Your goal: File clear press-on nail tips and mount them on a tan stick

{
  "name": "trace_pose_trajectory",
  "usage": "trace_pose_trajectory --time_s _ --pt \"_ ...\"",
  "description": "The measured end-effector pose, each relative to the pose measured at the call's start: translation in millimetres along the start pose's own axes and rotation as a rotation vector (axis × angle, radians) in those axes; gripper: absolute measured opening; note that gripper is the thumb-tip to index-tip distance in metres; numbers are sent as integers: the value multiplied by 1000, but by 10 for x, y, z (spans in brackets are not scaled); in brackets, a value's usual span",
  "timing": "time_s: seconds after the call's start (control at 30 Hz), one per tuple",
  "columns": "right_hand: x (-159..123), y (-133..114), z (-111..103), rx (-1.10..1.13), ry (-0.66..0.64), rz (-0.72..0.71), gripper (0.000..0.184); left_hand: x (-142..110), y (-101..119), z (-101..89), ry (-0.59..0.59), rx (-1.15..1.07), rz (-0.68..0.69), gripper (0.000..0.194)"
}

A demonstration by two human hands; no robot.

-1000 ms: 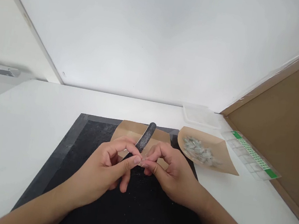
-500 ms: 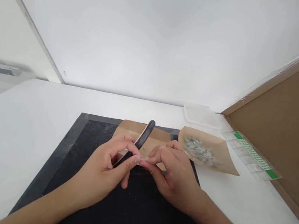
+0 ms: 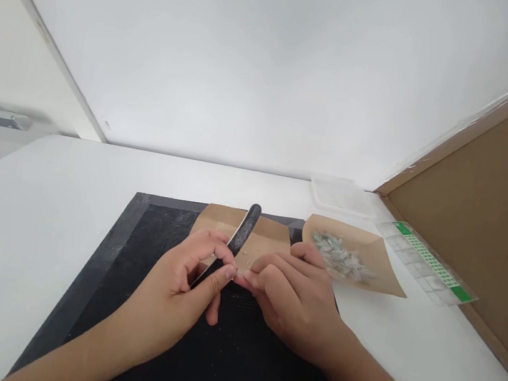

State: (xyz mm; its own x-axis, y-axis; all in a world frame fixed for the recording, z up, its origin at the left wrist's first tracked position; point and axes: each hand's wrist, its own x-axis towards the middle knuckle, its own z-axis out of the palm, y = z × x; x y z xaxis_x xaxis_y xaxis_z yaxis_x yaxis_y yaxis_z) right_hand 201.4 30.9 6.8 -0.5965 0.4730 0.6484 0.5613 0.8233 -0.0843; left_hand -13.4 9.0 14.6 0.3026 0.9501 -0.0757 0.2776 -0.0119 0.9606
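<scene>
A curved black nail file (image 3: 244, 232) with a pale edge slants up out of my left hand (image 3: 188, 276), whose fingers are closed round its lower part. My left thumb and index fingertip press together close to my right hand (image 3: 294, 291). The right fingers are pinched, with their tips almost meeting the left ones. Something tiny and pale shows between the two hands, too small to name. Beneath them lies a sheet of brown paper (image 3: 271, 236) with small crumbs on it, on a black mat (image 3: 220, 362).
To the right, a second brown paper (image 3: 387, 272) bears a heap of translucent pieces (image 3: 343, 258). Beyond it sits a clear plastic tray (image 3: 342, 198). A clear compartment case (image 3: 433, 263) with a green label lies by the brown board (image 3: 488, 204). A white wall (image 3: 249, 89) rises behind.
My right hand has rolled over slightly, its fingers curling more and its thumb going out of sight. The left hand and the nail file have hardly moved.
</scene>
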Motion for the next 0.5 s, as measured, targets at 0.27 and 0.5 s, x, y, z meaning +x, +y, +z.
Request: trace_pose_trajectory --time_s 0.27,0.5 --pt "1 -3 -35 -18 -48 -13 30 -10 -59 8 68 286 251 20" --pt "-4 2 -30 26 -42 0 30 13 -67 15 91 281 233 25"
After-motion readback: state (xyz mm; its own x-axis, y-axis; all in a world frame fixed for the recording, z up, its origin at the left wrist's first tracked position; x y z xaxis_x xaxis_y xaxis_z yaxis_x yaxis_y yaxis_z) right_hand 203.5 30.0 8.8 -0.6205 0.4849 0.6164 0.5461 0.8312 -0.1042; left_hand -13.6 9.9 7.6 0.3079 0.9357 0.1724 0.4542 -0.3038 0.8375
